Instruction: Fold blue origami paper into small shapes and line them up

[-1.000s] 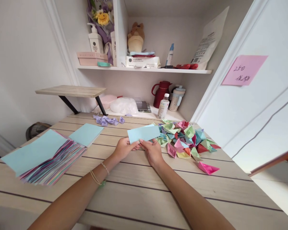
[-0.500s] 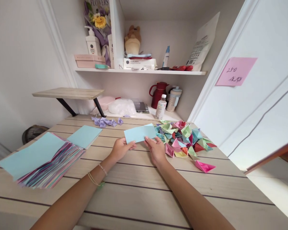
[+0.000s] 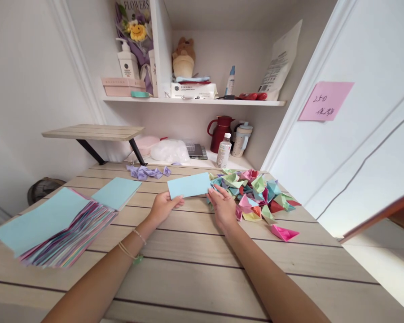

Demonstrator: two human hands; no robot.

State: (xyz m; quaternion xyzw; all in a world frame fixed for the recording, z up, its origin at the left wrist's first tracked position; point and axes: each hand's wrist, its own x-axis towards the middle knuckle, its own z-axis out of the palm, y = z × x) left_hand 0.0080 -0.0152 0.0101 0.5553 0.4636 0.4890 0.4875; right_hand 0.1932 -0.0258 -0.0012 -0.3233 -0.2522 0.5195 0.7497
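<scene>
A light blue sheet of paper point(image 3: 189, 185), a long rectangle, is held up between my two hands above the table. My left hand point(image 3: 162, 207) pinches its lower left corner, thumb in front. At its right end, my right hand point(image 3: 223, 205) grips the edge between thumb and fingers. Just beyond my right hand lies a heap of folded paper boats point(image 3: 252, 193) in green, pink, red and blue. One bright pink boat point(image 3: 284, 233) sits apart, nearer to me. To the left of my left hand is a fanned stack of coloured paper point(image 3: 70, 233) with light blue sheets on top.
Small purple folded papers point(image 3: 147, 172) lie at the table's back. A small raised wooden shelf point(image 3: 92, 132) stands at back left. Behind the table are a clear bottle point(image 3: 224, 151), a red jug point(image 3: 221, 133) and a tumbler point(image 3: 242, 140). A pink note point(image 3: 326, 101) is on the right wall.
My right hand has slid to the right end of the paper, so more of its face shows. My left hand keeps its hold, slightly further left in view.
</scene>
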